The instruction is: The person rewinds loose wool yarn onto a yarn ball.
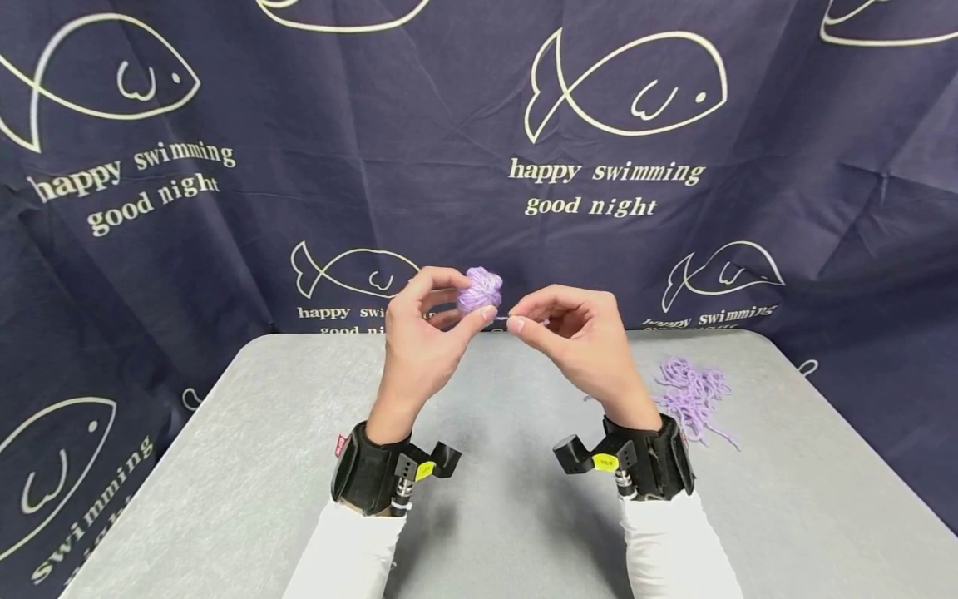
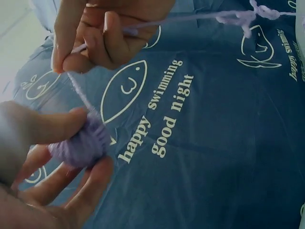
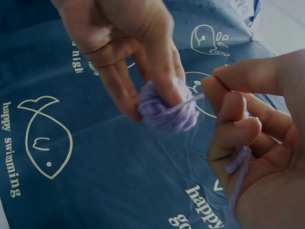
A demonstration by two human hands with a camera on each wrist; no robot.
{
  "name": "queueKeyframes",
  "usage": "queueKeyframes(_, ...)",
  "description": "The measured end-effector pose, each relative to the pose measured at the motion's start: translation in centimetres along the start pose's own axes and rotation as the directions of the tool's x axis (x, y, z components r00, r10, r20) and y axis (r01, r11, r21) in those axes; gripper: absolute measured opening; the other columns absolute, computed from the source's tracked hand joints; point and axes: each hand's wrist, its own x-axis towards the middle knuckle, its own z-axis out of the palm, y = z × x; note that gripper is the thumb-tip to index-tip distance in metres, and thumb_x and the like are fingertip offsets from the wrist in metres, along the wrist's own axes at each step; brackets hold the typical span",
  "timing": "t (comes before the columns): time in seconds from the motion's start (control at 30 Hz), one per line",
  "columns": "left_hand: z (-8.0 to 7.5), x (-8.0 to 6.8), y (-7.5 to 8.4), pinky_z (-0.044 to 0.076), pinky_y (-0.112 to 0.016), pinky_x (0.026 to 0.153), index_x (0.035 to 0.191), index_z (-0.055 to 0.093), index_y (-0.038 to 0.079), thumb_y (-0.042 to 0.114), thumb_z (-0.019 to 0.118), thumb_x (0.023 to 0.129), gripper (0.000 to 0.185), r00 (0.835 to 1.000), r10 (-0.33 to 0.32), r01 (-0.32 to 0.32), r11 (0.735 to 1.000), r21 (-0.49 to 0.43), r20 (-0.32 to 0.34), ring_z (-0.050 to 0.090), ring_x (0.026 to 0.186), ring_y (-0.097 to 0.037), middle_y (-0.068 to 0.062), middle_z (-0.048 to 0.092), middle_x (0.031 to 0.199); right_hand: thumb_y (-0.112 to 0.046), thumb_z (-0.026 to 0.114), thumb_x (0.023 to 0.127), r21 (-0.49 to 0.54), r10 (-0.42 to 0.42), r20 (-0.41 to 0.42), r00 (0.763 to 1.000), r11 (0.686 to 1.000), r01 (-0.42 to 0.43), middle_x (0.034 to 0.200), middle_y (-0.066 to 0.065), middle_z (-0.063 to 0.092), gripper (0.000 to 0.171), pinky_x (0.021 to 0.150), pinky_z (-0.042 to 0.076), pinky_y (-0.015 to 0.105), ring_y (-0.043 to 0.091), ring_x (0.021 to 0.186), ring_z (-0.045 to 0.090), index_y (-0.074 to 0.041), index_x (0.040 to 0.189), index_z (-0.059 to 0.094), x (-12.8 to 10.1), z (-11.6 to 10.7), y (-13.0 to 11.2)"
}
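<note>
Nearest me, white sleeves and black wrist straps; above the grey table (image 1: 247,466) the left hand (image 1: 419,333) holds a small purple yarn ball (image 1: 480,289) in curled fingertips; the right hand (image 1: 580,337) pinches the yarn strand (image 3: 183,102), running short and sideways from ball to pinch; loose yarn scraps (image 1: 692,395) lie rightward; beyond, the fish-print curtain (image 1: 629,125).
</note>
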Motion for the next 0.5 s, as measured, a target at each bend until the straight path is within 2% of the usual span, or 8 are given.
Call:
queueKeyframes(0.1,0.0,-0.1,-0.1,0.061,-0.033,0.08,0.103,0.068,0.002,-0.003,0.085,0.078,0.031,0.994,-0.02,0.019,1.0,0.014,0.109,0.069,0.098,-0.02,-0.008,0.067,0.11,0.0,0.078,0.086,0.008,-0.003,-0.071,0.997,1.0,0.004,0.078,0.009,0.07,0.007,0.053,0.045,0.022,0.014,0.061,0.056,0.003,0.092,0.075,0.0,-0.4,-0.2)
queueKeyframes(0.2,-0.1,-0.1,0.0,0.061,-0.032,0.08,0.101,0.068,0.003,-0.005,0.084,0.077,0.031,0.969,-0.026,0.021,0.999,0.026,0.247,0.068,0.098,-0.019,-0.007,0.068,0.107,-0.002,0.078,0.087,0.029,-0.007,-0.143,0.99,1.0,0.011,0.079,0.01,0.071,0.009,0.054,0.046,0.021,0.014,0.063,0.058,0.004,0.093,0.074,0.1,-0.9,-0.3)
queueKeyframes(0.27,-0.1,-0.2,0.0,0.061,-0.031,0.081,0.1,0.068,0.005,-0.006,0.084,0.077,0.031,0.936,-0.025,0.015,0.999,0.031,0.35,0.067,0.096,-0.017,-0.005,0.068,0.104,-0.002,0.078,0.087,0.04,-0.01,-0.179,0.984,0.999,0.017,0.078,0.009,0.071,0.009,0.053,0.043,0.02,0.013,0.062,0.057,0.005,0.093,0.074,0.1,-1.2,-0.2)
queueKeyframes(0.37,0.0,-0.3,0.2,0.06,-0.031,0.081,0.099,0.068,0.006,-0.007,0.083,0.077,0.03,0.875,-0.001,0.001,1.0,0.002,0.484,0.065,0.096,-0.016,-0.003,0.068,0.102,-0.002,0.078,0.087,0.045,-0.001,-0.213,0.977,0.999,0.011,0.077,0.008,0.07,0.009,0.049,0.037,0.019,0.01,0.06,0.055,0.004,0.093,0.075,0.1,-1.6,-0.2)
queueKeyframes(0.43,-0.1,-0.4,0.4,0.06,-0.032,0.083,0.098,0.068,0.006,-0.007,0.083,0.077,0.03,0.839,0.029,-0.007,0.999,-0.044,0.543,0.065,0.098,-0.016,-0.003,0.068,0.103,-0.002,0.079,0.087,0.049,0.012,-0.22,0.975,0.999,-0.001,0.077,0.008,0.07,0.009,0.049,0.037,0.019,0.01,0.061,0.055,0.003,0.094,0.075,0.1,-1.8,-0.1)
queueKeyframes(0.5,-0.1,-0.4,0.5,0.06,-0.034,0.084,0.098,0.068,0.006,-0.008,0.083,0.077,0.03,0.819,0.064,-0.01,0.995,-0.097,0.57,0.064,0.101,-0.018,-0.004,0.068,0.105,-0.003,0.079,0.087,0.061,0.026,-0.217,0.976,0.998,-0.013,0.078,0.007,0.07,0.01,0.051,0.041,0.018,0.01,0.063,0.056,0.003,0.094,0.075,0.1,-1.9,-0.1)
